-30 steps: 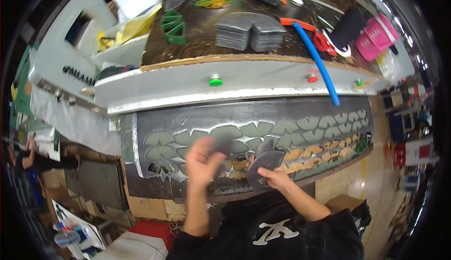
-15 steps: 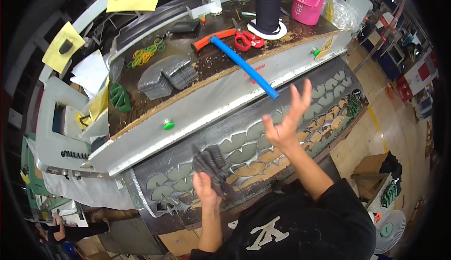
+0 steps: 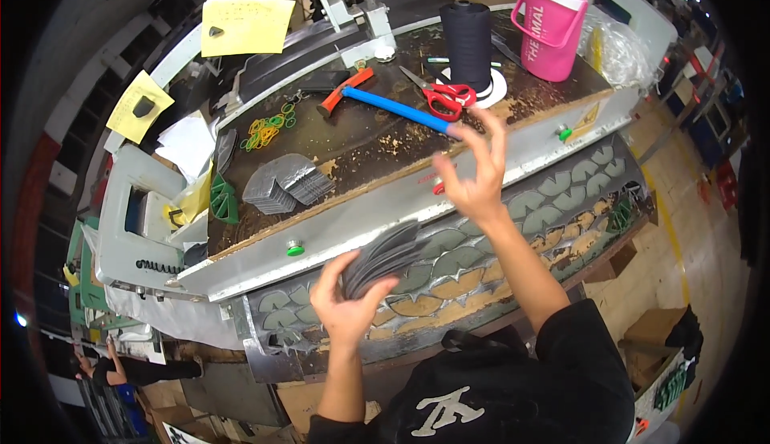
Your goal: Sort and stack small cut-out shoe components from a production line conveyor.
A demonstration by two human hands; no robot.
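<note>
Cutouts [image 3: 381, 259] fan from your curled left hand [image 3: 346, 304]; your spread-fingered right hand [image 3: 481, 187] overlaps the shelf edge [image 3: 377, 182], hammer [image 3: 397, 107] contact unclear.

Blk short-slv tee [image 3: 521, 388], lg off-wht angular emblem [image 3: 447, 409]; forearms [image 3: 525, 269] & fingers [image 3: 496, 141] bare.

dark grey cut pieces [image 3: 378, 263], blue-handled orange hammer [image 3: 393, 109], pink-and-white jug [image 3: 550, 41], red-handled scissors [image 3: 447, 99]

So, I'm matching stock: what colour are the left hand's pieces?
The pieces look dark grey in the head view.
</note>
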